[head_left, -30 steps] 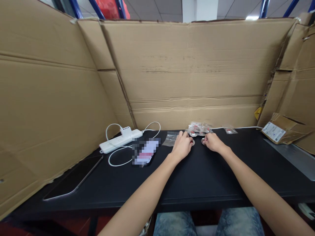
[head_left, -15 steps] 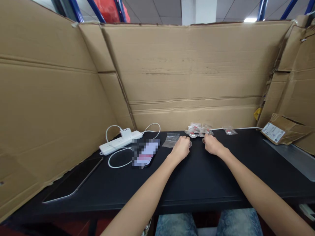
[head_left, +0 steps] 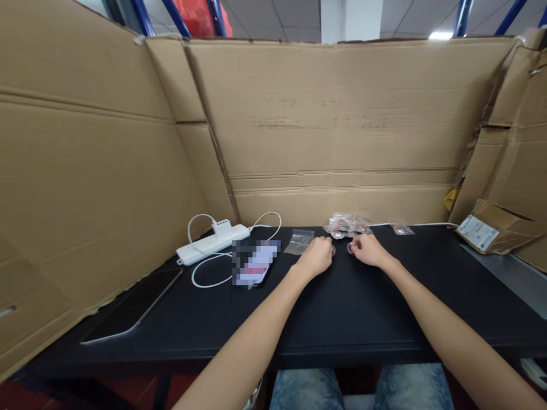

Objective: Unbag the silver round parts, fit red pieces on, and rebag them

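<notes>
My left hand (head_left: 316,256) is closed low over the black table, fingers pinched on a small round disc (head_left: 334,250) whose edge shows past the fingertips. Facing it a short way off, my right hand (head_left: 368,249) pinches another small round disc (head_left: 349,248). What the discs are is too small to tell. Beside my left hand lies a clear plastic bag (head_left: 299,241), flat. Just behind both hands sits a pile of small clear bags (head_left: 342,224) with red and silvery round items inside.
A single small bag (head_left: 400,228) lies at the back right. To the left are a phone (head_left: 258,263), a white power strip (head_left: 213,244) with cables and a dark tablet (head_left: 132,307). An opened brown package (head_left: 498,226) stands at right. Cardboard walls (head_left: 342,125) surround the table (head_left: 342,319).
My right hand has moved slightly left and turned, so its disc shows more. My left hand stays almost in place. The whole view has shifted a little.
</notes>
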The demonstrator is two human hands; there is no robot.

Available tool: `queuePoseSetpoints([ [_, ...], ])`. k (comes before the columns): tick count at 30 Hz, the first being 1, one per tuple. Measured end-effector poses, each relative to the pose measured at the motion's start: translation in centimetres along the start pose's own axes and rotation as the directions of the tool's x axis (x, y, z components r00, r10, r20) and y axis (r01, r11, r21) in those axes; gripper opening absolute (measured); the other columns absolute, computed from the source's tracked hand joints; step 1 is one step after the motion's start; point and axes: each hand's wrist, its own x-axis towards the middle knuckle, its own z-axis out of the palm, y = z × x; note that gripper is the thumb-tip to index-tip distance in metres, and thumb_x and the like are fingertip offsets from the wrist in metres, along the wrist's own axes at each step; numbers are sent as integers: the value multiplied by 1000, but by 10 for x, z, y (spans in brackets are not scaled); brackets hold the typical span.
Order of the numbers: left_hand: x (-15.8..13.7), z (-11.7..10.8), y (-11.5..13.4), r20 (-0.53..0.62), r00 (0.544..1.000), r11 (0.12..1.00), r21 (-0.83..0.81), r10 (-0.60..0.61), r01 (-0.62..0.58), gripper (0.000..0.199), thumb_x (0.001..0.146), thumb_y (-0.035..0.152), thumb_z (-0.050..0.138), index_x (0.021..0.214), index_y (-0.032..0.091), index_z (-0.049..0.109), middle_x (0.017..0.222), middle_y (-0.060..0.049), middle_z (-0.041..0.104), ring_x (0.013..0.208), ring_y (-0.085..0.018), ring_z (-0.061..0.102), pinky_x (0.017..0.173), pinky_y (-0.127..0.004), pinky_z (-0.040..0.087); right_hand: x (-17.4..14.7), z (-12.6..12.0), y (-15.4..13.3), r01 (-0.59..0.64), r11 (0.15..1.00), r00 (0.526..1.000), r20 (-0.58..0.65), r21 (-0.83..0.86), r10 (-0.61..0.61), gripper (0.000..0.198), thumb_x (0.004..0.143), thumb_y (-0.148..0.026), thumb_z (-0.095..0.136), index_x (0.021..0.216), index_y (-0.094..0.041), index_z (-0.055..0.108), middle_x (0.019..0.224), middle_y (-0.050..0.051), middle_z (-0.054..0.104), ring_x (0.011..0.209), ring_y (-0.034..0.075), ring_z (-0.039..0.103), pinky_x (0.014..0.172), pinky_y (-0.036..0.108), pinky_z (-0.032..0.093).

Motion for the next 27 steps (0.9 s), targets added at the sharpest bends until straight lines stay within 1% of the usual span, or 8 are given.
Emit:
queuePoseSetpoints([
  [4, 4, -3, -11, 45, 999, 987, -159, -2, 9, 15, 79, 9, 52, 70, 17, 62, 74, -10, 65, 77, -22, 65, 72, -29, 46, 0, 2, 0, 1, 1000, 1000, -6, -7, -1, 15, 76, -18, 56, 62, -18, 63, 61, 3, 64, 57, 13, 57, 58, 22, 37],
  [8, 6, -4, -15, 85, 996, 992, -123, -30, 41, 17, 73, 5, 53, 63, 18, 61, 69, -9, 64, 76, -23, 65, 70, -29, 46, -1, 3, 0, -1, 1000, 1000, -7, 12, 2, 15, 74, -17, 55, 60, -18, 61, 63, 3, 65, 58, 13, 58, 57, 22, 37],
  [11, 2, -5, -8, 87, 993, 997, -15, -75, 76, 16, 73, 5, 54, 73, 17, 64, 78, -12, 65, 82, -25, 65, 70, -29, 47, -1, 3, 1, 0, 1000, 1000, -3, 21, 1, 15, 74, -17, 55, 59, -18, 60, 64, 4, 65, 59, 14, 58, 57, 22, 38],
  [13, 0, -4, -1, 80, 992, 995, 41, -96, 92, 20, 73, 3, 53, 84, 14, 65, 89, -16, 65, 88, -26, 65, 75, -30, 47, -1, 4, 1, 3, 1000, 1000, -4, 22, -3, 15, 74, -17, 55, 60, -18, 60, 63, 4, 65, 58, 14, 58, 56, 22, 37],
  [17, -4, 0, 11, 70, 991, 990, 89, -117, 110, 26, 74, 1, 51, 95, 8, 63, 99, -22, 63, 100, -30, 61, 88, -36, 45, 0, 9, 3, 8, 1000, 999, -37, 10, -8, 15, 73, -22, 58, 59, -19, 59, 60, 3, 63, 56, 14, 56, 56, 23, 37],
  [19, -4, 1, 14, 70, 991, 989, 101, -116, 109, 25, 77, 2, 48, 98, 7, 61, 101, -24, 62, 102, -30, 60, 90, -37, 44, 1, 11, 4, 2, 1000, 998, -61, 9, -2, 13, 71, -24, 60, 59, -19, 58, 59, 1, 62, 55, 13, 55, 56, 23, 36],
  [23, -4, 0, 15, 89, 991, 990, 106, -101, 91, 26, 82, 2, 43, 102, 6, 58, 97, -24, 64, 93, -30, 64, 82, -38, 46, 2, 8, 3, -2, 1000, 997, -73, 20, 4, 17, 71, -26, 60, 56, -19, 53, 54, -2, 55, 51, 11, 49, 54, 22, 34],
  [27, -4, -2, 15, 106, 993, 996, 76, -49, 41, 22, 86, 6, 42, 100, 11, 59, 90, -19, 67, 86, -30, 67, 74, -35, 47, 1, 1, 1, -26, 999, 998, -64, 20, 27, 24, 69, -24, 60, 51, -19, 45, 47, -5, 44, 49, 9, 41, 51, 22, 29],
])
